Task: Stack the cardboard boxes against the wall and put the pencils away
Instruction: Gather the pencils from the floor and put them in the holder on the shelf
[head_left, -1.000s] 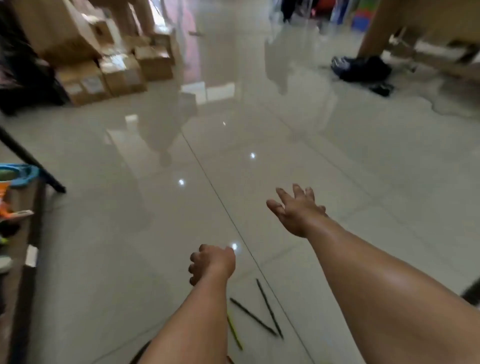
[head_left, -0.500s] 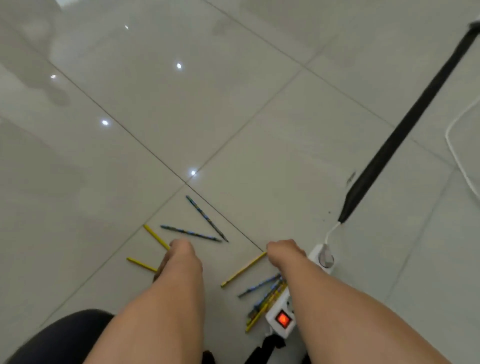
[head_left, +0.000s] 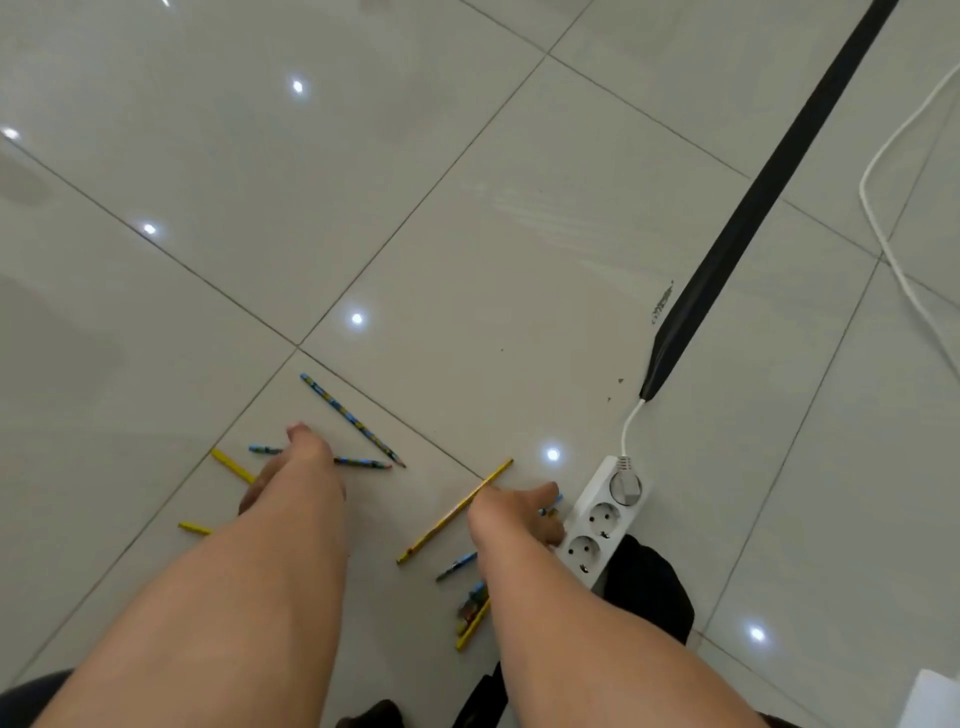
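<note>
Several pencils lie scattered on the glossy tiled floor. My left hand (head_left: 296, 470) is down on the floor with fingers spread, lying across a blue pencil (head_left: 363, 461) and the end of a yellow pencil (head_left: 231, 465). Another blue pencil (head_left: 350, 418) lies just beyond it, and a short yellow pencil (head_left: 195, 528) to its left. My right hand (head_left: 517, 514) reaches down over a small cluster of pencils (head_left: 472, 616) beside a long yellow pencil (head_left: 452, 512); its fingers hide whether it grips any. No cardboard boxes are in view.
A white power strip (head_left: 597, 525) lies right beside my right hand, its cable running into a black floor cable cover (head_left: 753, 208). A loose white cord (head_left: 883, 218) curves at the right. A dark cloth item (head_left: 649, 587) lies by the strip.
The view has swung from the far boxes down to the floor at my feet. Both hands have dropped onto the pencils, the left one now spread over the blue pencil.
</note>
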